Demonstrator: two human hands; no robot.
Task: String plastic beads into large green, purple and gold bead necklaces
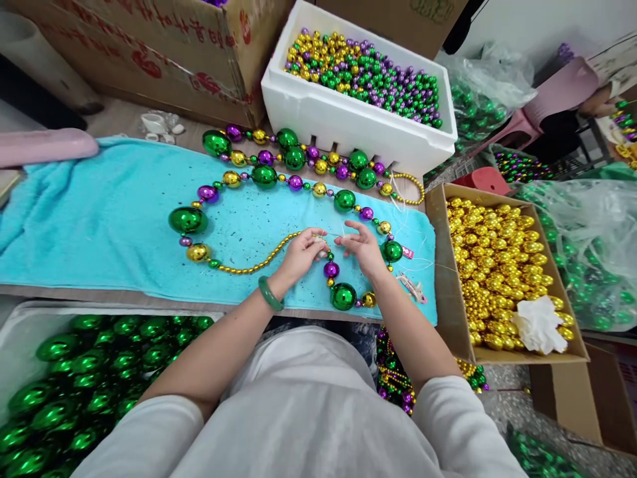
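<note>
Left hand (307, 251) pinching cord (332, 234) | right hand (359, 247) alongside, grip unclear | risk: slipped cord could shed metallic beads (343, 296) off near edge of desk (122, 121)

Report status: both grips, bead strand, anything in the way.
Left grip pinched at bead strand. Right grip close by, hold unclear. Strand looped on turquoise towel, ends near left grip. Second strand lies beyond, outside the loop.

Table (118, 118) under turquoise towel (109, 212); bead strand (264, 176) looped on towel.
</note>
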